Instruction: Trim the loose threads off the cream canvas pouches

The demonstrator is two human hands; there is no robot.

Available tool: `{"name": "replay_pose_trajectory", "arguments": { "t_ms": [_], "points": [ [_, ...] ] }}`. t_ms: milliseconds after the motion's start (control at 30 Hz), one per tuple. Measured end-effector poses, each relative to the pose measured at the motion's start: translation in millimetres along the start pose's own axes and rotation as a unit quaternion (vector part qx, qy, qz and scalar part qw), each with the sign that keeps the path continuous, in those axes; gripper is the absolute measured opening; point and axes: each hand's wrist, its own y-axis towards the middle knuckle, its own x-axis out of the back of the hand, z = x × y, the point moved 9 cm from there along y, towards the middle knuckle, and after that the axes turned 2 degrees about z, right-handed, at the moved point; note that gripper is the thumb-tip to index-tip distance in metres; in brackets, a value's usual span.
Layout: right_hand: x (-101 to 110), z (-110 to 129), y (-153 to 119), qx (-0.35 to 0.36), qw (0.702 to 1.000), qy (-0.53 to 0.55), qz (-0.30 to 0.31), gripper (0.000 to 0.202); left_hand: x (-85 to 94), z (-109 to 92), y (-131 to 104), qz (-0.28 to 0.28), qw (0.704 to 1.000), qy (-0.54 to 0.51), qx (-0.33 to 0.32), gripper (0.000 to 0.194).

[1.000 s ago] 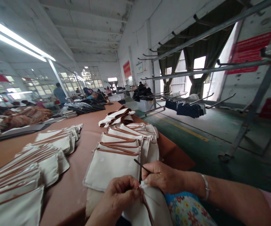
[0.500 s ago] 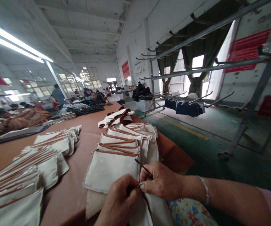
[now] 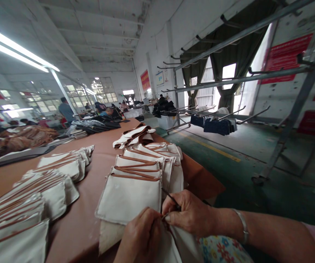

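Note:
My left hand [image 3: 142,233] is closed on the edge of a cream fabric piece [image 3: 167,248] with a dark seam, at the bottom middle. Close beside it, my right hand [image 3: 189,212] grips a thin dark pointed tool [image 3: 171,197], its tip sticking out up and to the left. The right thumb and forefinger also pinch at the seam near the left hand. Exactly what lies between the fingertips is hidden. Just beyond the hands lies a row of overlapping cream fabric pieces [image 3: 130,197] with brown trim along their tops.
More trimmed cream pieces [image 3: 56,199] lie overlapped at the left of the brown-covered table [image 3: 91,204]. Folded ones [image 3: 135,135] sit further back. Dark material [image 3: 102,124] is piled beyond. A wheeled metal rack [image 3: 272,160] stands on the right. Several people are in the background.
My right hand has moved slightly right, and the dark tool with it. My left hand has turned, with its knuckles more over the seam. The fabric piece stays between the hands.

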Motion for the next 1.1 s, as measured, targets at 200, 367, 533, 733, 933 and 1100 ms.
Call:
{"name": "replay_pose_trajectory", "arguments": {
  "t_ms": [200, 367, 533, 733, 933, 1100],
  "points": [
    [-1, 7, -9, 0.075, 0.997, -0.006, -0.003, 0.008, -6.9, 16, -5, 0.061, 0.979, -0.116, 0.155, 0.026],
    [-5, 30, -23, 0.209, 0.970, -0.124, 0.008, 0.012, -2.2, 41, -20, -0.016, 0.925, -0.236, 0.299, 0.043],
    [-8, 42, -36, 0.340, 0.911, -0.232, 0.009, 0.012, -30.3, 47, -23, 0.080, 0.880, -0.309, 0.351, 0.054],
    [-14, 40, -46, 0.414, 0.847, -0.333, 0.027, 0.013, -34.1, 46, -18, 0.157, 0.909, -0.239, 0.303, 0.060],
    [-19, 41, -50, 0.428, 0.790, -0.437, 0.029, 0.015, -36.3, 20, -16, 0.232, 0.906, -0.251, 0.249, 0.044],
    [-19, 34, -46, 0.406, 0.804, -0.431, 0.053, 0.017, -16.0, -2, 2, 0.135, 0.979, -0.090, 0.124, 0.026]
  ]
}}
